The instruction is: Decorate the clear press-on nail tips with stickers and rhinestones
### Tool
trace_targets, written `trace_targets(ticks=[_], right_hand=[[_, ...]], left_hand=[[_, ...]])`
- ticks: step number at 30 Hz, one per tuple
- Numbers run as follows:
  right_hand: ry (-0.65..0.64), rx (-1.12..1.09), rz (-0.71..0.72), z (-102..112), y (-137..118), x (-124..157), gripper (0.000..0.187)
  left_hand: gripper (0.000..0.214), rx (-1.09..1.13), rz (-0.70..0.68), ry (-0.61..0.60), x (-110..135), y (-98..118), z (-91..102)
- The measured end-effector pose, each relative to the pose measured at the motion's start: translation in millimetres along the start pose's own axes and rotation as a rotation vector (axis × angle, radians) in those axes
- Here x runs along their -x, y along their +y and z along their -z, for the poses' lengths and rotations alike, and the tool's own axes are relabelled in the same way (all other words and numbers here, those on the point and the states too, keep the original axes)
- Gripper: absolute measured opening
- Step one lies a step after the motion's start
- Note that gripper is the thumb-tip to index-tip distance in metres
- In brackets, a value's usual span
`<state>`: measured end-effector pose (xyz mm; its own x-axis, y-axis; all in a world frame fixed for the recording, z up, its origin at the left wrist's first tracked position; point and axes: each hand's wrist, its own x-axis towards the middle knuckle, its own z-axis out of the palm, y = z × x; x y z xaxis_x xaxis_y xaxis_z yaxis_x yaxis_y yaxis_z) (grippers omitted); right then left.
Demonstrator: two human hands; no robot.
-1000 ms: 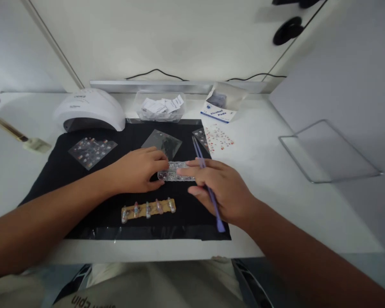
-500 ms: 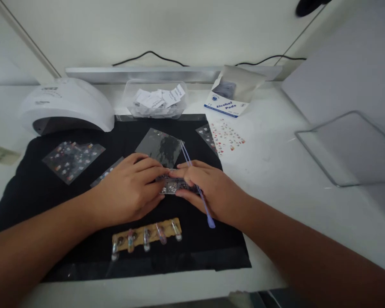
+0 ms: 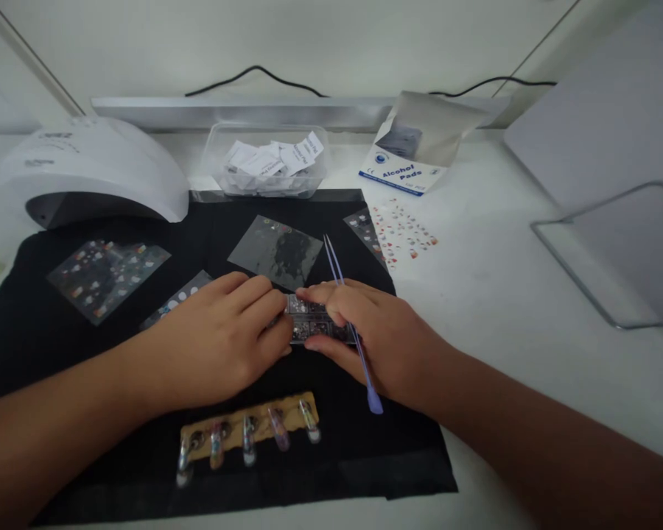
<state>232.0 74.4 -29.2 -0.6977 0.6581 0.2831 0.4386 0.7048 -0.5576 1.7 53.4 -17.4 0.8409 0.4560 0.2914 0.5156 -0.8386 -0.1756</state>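
Both hands meet over a small clear box of rhinestones (image 3: pixel 309 320) lying on a black mat (image 3: pixel 77 331). My left hand (image 3: pixel 226 338) curls its fingers around the box's left end. My right hand (image 3: pixel 376 335) pinches the box's right end with thumb and forefinger, and lilac tweezers (image 3: pixel 345 305) are tucked between its fingers, tips pointing away. Just below the hands, a tan strip (image 3: pixel 248 430) carries several decorated false nails.
A white nail lamp (image 3: pixel 88 173) stands at the back left. Behind the mat are a clear tub of folded papers (image 3: pixel 268 162) and an alcohol pads box (image 3: pixel 406 158). Sticker sheets (image 3: pixel 102 276) lie on the mat, another sheet (image 3: pixel 403 232) on the white table. A wire frame (image 3: pixel 613 250) sits right.
The camera has tilted down and moved closer, so everything sits lower and larger in view. Both hands have closed in on the rhinestone box and stay on it.
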Motion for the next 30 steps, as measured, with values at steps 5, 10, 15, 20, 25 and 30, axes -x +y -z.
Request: trace_targets(ticks=[5,10,15,20,25,30], right_hand=[[-0.010,-0.005,0.001,0,-1,0,0.020],[-0.009,-0.005,-0.001,0,-2,-2,0.019],[-0.018,-0.013,-0.009,-1,-2,-2,0.023],[-0.013,-0.001,0.013,-1,0,0,0.022],[-0.005,0.040,0.047,-2,3,-1,0.018],[0.019,0.072,0.076,-3,5,0,0.022]], left_hand=[[0.023,-0.026,-0.091,-0.032,-1,5,2.3],[0.033,-0.030,-0.141,-0.057,-2,3,4.4],[0.040,-0.019,-0.135,-0.056,-3,-4,5.7],[0.039,0.158,0.026,-0.031,-1,-16,-2.9],[0.020,0.542,0.300,0.012,-2,-22,-12.6],[0.013,0.705,0.353,-0.001,-4,-24,-12.0]])
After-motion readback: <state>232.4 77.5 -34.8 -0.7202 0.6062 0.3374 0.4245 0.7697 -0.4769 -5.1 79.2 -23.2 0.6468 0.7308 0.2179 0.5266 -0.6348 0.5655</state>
